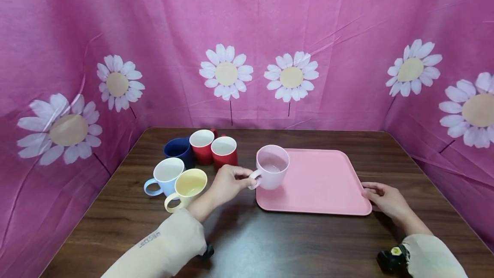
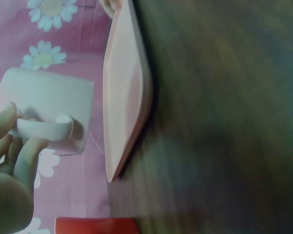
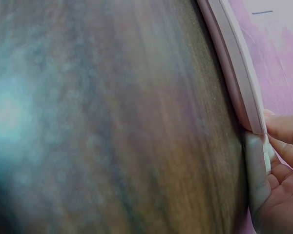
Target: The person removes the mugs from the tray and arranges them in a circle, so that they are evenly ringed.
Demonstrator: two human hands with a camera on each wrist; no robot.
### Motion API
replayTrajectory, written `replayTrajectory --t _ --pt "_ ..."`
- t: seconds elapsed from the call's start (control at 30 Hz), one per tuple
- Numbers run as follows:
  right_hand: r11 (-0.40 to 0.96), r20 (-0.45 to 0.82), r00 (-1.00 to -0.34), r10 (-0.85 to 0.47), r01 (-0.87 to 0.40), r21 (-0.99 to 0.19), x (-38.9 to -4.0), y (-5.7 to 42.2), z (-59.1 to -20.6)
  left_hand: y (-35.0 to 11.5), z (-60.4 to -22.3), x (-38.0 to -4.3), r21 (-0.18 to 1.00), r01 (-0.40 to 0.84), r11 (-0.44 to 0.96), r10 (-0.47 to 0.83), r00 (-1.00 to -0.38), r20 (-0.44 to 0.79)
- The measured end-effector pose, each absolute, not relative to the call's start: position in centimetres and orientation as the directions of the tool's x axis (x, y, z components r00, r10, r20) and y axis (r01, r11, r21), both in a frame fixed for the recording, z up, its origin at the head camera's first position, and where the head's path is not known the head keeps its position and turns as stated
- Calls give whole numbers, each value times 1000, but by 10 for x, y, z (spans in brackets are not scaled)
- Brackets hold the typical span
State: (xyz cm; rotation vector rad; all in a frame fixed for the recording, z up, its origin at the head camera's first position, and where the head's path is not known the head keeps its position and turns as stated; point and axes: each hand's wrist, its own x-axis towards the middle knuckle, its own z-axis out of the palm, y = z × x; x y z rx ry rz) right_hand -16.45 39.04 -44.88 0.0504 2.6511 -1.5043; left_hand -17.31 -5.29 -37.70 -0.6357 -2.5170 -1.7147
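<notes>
A pink mug [image 1: 272,167] is held by its handle in my left hand [image 1: 227,184], above the left part of a pink tray [image 1: 320,179]. In the left wrist view the thumb and fingers pinch the handle, and a gap separates the mug [image 2: 49,105] from the tray [image 2: 122,87]. At the tray's right edge, my right hand [image 1: 387,203] grips the rim between thumb and fingers. The right wrist view shows this hand [image 3: 283,180] at the tray's corner [image 3: 254,117], close to the tabletop.
Left of the tray stand a yellow mug [image 1: 191,183], a light blue mug [image 1: 168,173], a dark blue mug [image 1: 179,149] and two red mugs [image 1: 224,151]. The brown wooden table [image 1: 262,243] meets a pink flowered curtain [image 1: 258,20] behind and at both sides.
</notes>
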Motion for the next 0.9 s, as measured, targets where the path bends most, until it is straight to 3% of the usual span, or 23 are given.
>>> replayTrajectory --t 0.4,0.9 --pt "517 -90 -996 -17 69 -853 -164 391 -451 -72 -389 -141 883 265 388 126 -964 235" --pt "524 -87 -996 -8 70 -849 -165 391 -452 -74 -409 -116 965 166 202 -101 -977 189"
